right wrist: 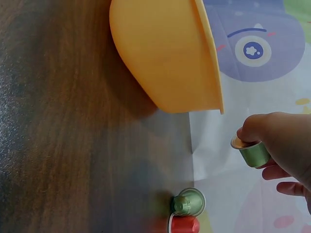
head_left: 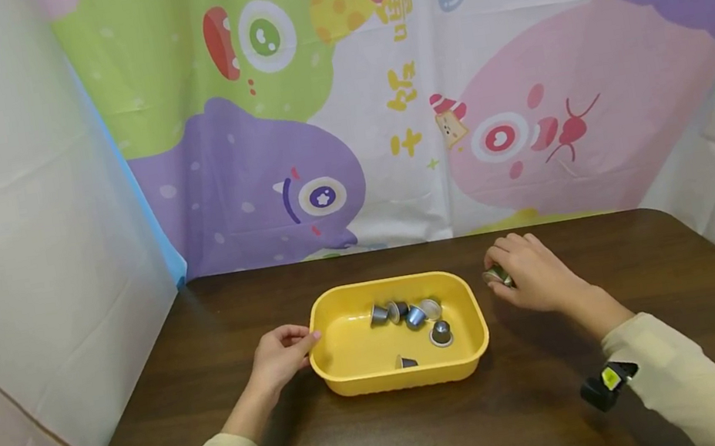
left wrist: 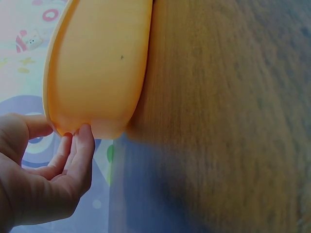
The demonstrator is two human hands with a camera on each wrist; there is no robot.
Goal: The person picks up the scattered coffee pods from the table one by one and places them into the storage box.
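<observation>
A yellow plastic tub (head_left: 403, 379) stands on the table with several coffee capsules inside, among them a blue capsule (head_left: 416, 316) and a dark capsule (head_left: 441, 331). My left hand (head_left: 281, 358) pinches the tub's left end, thumb over the rim and fingertips against the outer wall. Off the tub's right end, my right hand (head_left: 532, 273) holds a green coffee capsule (right wrist: 255, 155) between thumb and fingers, raised above the table. Below that hand in the right wrist view lie another green capsule (right wrist: 189, 202) and a red capsule (right wrist: 184, 224), touching or nearly so.
The dark wooden table (head_left: 399, 442) ends at the back against a hanging cloth (head_left: 395, 193) printed with cartoon monsters. Pale cloth sheets (head_left: 9, 192) hang on the left and right sides.
</observation>
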